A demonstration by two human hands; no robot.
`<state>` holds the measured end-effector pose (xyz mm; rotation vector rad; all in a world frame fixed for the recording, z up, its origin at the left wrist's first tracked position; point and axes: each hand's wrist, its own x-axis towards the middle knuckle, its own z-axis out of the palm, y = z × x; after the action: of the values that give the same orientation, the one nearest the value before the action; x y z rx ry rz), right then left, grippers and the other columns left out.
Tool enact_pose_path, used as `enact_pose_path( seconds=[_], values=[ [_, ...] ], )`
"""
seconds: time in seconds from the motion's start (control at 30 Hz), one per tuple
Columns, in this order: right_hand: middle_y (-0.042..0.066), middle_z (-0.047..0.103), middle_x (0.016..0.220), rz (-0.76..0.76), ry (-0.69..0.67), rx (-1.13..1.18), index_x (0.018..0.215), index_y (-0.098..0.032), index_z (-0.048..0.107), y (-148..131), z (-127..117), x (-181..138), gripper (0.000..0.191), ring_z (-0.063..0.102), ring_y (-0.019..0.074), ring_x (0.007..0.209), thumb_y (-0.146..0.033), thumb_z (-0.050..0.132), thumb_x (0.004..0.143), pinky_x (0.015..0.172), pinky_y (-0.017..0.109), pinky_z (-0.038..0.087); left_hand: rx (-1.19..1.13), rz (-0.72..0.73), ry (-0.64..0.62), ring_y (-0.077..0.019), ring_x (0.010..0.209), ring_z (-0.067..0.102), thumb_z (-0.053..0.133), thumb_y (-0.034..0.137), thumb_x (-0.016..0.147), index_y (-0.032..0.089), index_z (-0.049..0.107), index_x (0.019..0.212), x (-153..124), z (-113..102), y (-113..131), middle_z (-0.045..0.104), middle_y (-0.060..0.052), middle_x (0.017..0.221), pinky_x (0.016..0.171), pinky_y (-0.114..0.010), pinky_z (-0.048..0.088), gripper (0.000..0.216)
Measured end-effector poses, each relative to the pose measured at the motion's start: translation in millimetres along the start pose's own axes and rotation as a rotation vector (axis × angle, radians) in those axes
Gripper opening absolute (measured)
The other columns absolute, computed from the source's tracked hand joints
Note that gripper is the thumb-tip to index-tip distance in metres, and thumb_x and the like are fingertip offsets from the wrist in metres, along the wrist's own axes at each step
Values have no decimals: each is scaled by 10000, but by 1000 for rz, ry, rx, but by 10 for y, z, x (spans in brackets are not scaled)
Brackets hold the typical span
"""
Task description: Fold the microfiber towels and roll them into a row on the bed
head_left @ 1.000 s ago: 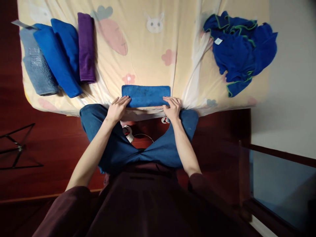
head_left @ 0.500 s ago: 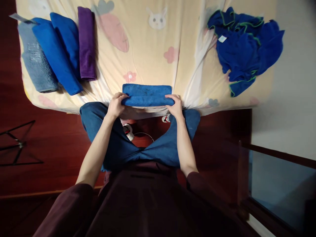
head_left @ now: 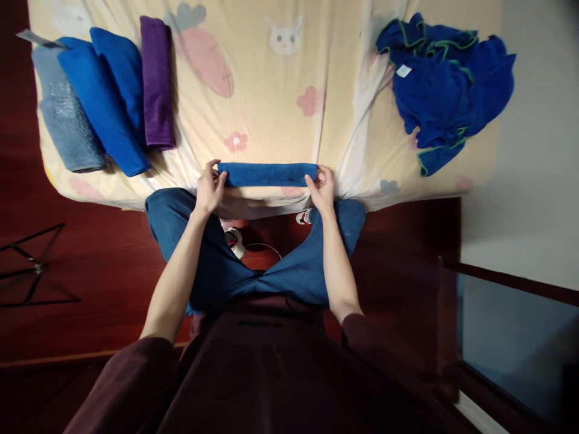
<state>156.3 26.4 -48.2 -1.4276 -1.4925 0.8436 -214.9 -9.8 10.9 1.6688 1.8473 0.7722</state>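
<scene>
A blue towel (head_left: pixel 268 175), folded into a narrow strip, lies along the near edge of the bed in the head view. Its left end is pinched by my left hand (head_left: pixel 210 190), thumb on top and fingers at the far corner. At the right end my right hand (head_left: pixel 321 188) grips the strip the same way, its fingertips partly hidden behind the cloth. Both forearms reach forward over my knees.
Left on the patterned bed sheet (head_left: pixel 266 102) lie a grey towel (head_left: pixel 67 114), two folded blue towels (head_left: pixel 102 111) and a purple one (head_left: pixel 157 84). A crumpled blue cloth with green edging (head_left: pixel 446 90) lies right. A black stand (head_left: pixel 36 265) is on the floor.
The towel's near part has been folded over away from me, turning the wider piece into one narrow strip. Both hands have shifted slightly and still hold its ends.
</scene>
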Motion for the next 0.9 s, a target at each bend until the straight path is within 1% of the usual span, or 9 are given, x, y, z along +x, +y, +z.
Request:
enact_pose_path(
  seconds=[0.17,0.37,0.47,0.57,0.63,0.7,0.77,0.83,0.9],
  values=[
    [18,631,899,10,19,-1,1437,-198,511,33,26,-12,639,713,187,889,-642,626,994,911,371,628,-56,-14,49,-264,946,680,496,572,1053,171,548,1410,13,37,-26,690,-99,963,977,-431,556,539],
    [47,643,971,17,-13,-73,1487,-193,480,-10,11,-6,608,707,201,971,-597,568,1041,952,398,621,-38,-10,86,-283,951,674,500,540,1058,172,570,1377,40,83,-66,685,-91,910,1011,-470,536,492],
    [118,673,1158,-21,39,-215,1475,-176,511,-112,-22,-22,579,680,253,1159,-560,561,1045,1088,491,567,3,-8,120,-319,1086,672,498,515,1060,160,570,1388,24,68,-42,706,-153,1067,1091,-524,503,488],
    [182,586,1468,-117,83,-404,1483,-171,547,-328,35,-92,534,533,333,1433,-508,497,1071,1248,621,395,92,62,200,-366,1378,552,493,467,1061,171,571,1423,-26,69,84,620,-220,1404,1235,-578,376,474],
    [161,506,1601,-194,-27,-480,1515,-193,552,-508,164,-169,510,419,346,1547,-455,425,1096,1303,645,294,141,183,155,-367,1522,429,485,430,1061,186,566,1467,-71,124,212,519,-206,1573,1298,-584,290,480],
    [113,452,1673,-280,-221,-514,1558,-226,536,-668,345,-249,512,342,322,1607,-419,383,1109,1340,626,229,163,326,15,-352,1594,344,485,405,1056,197,550,1517,-114,228,335,456,-173,1656,1329,-579,239,509],
    [78,396,1719,-352,-380,-533,1601,-235,499,-771,520,-307,531,282,286,1641,-400,369,1114,1368,592,174,166,418,-115,-338,1627,292,486,399,1054,198,529,1559,-145,354,413,405,-155,1700,1347,-572,203,546],
    [66,342,1747,-374,-459,-553,1635,-221,455,-804,635,-328,550,241,258,1658,-379,357,1117,1383,569,134,169,438,-177,-331,1641,259,477,401,1055,184,507,1590,-159,456,431,354,-158,1725,1357,-565,179,578],
    [62,310,1760,-356,-478,-566,1655,-210,424,-782,664,-316,561,216,245,1666,-360,347,1120,1388,561,116,176,418,-196,-325,1648,237,467,403,1057,173,490,1609,-157,505,397,321,-158,1736,1362,-560,162,598]
  ],
)
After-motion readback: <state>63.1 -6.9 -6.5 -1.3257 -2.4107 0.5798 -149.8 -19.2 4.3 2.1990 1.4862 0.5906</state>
